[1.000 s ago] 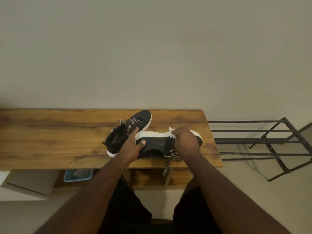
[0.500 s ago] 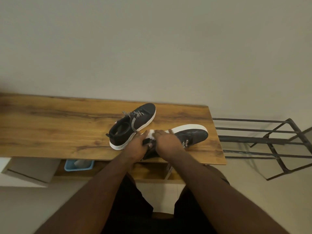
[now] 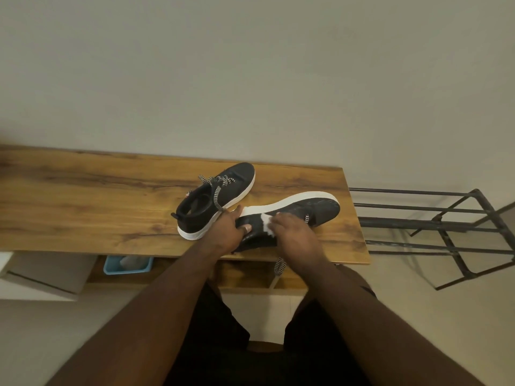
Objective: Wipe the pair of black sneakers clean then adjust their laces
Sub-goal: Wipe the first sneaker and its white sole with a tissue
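Two black sneakers with white soles lie on a wooden table (image 3: 83,207). The far sneaker (image 3: 220,196) stands upright with its toe pointing away and its speckled laces loose. The near sneaker (image 3: 309,208) is tipped on its side, white sole edge facing the wall. My left hand (image 3: 227,231) grips its heel end, thumb on the black upper. My right hand (image 3: 295,236) holds a white wipe (image 3: 266,222) pressed against the black side near the heel. A lace end (image 3: 278,266) hangs over the table's front edge.
A black metal rack (image 3: 434,224) stands on the floor right of the table. Under the table, a shelf holds a blue tray (image 3: 126,266). A white box (image 3: 41,277) sits at lower left. A plain wall lies just behind the table.
My right hand slid with the wipe from the toe end of the near sneaker toward its heel, then a little back to the right. The left hand kept hold of the heel.
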